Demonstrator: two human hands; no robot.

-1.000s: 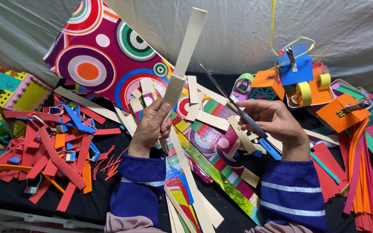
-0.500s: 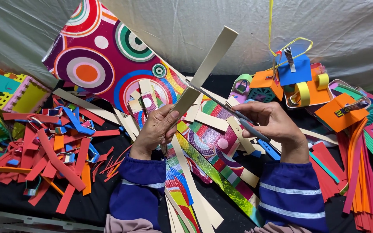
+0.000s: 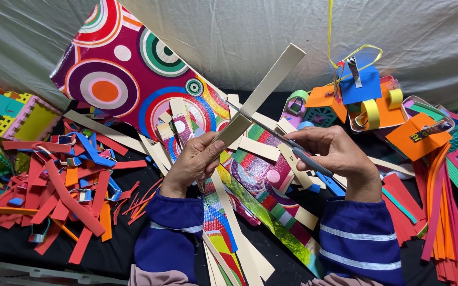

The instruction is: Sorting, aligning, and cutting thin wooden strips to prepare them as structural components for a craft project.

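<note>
Here the left hand (image 3: 194,161) pinches the lower end of a long cream paper strip (image 3: 263,95) between thumb and fingertips, so that the strip rises slanting up and to the right above the bench (image 3: 107,254). The right hand (image 3: 335,153) is closed around the grey handle of a thin craft knife (image 3: 276,135), whose blade reaches left and meets the strip just above the left thumb. The strip looks light and fairly stiff, like card: it stands out straight without drooping, yet it would probably crease if squeezed hard or bent across its width. Holding it near the end, flat faces between the fingertips and close to where the blade touches, seems the steadiest grip, since the far end is free and would likely flex. Below the hands lie more cream strips, a glittery striped sheet (image 3: 255,180) and a shiny sheet with circles (image 3: 128,69). A heap of red foam strips (image 3: 64,196) lies well to the left
</note>
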